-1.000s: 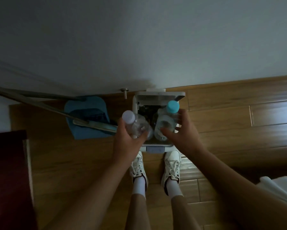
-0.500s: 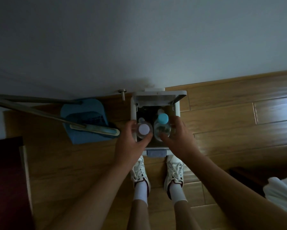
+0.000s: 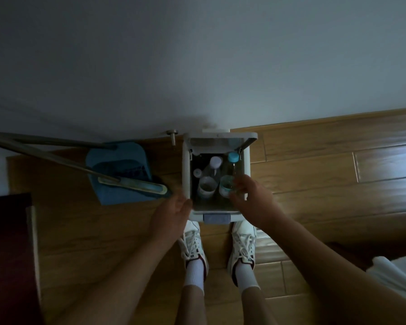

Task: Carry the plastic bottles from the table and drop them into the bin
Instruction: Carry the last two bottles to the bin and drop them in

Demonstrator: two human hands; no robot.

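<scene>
My white sneakers (image 3: 242, 245) stand on the wood floor (image 3: 314, 184) just before the bin (image 3: 185, 170). My left hand (image 3: 174, 213) hangs open and empty at the bin's near left corner. My right hand (image 3: 253, 200) reaches over the near right rim, fingers curled loosely at the base of the blue-capped bottle (image 3: 230, 174); I cannot tell whether they grip it. The white-capped bottle (image 3: 210, 177) lies inside beside it. Beyond, the lid (image 3: 218, 143) stands raised against the wall.

The left hand (image 3: 174, 213) has released its white-capped bottle (image 3: 209, 178) into the bin (image 3: 186, 170).
</scene>
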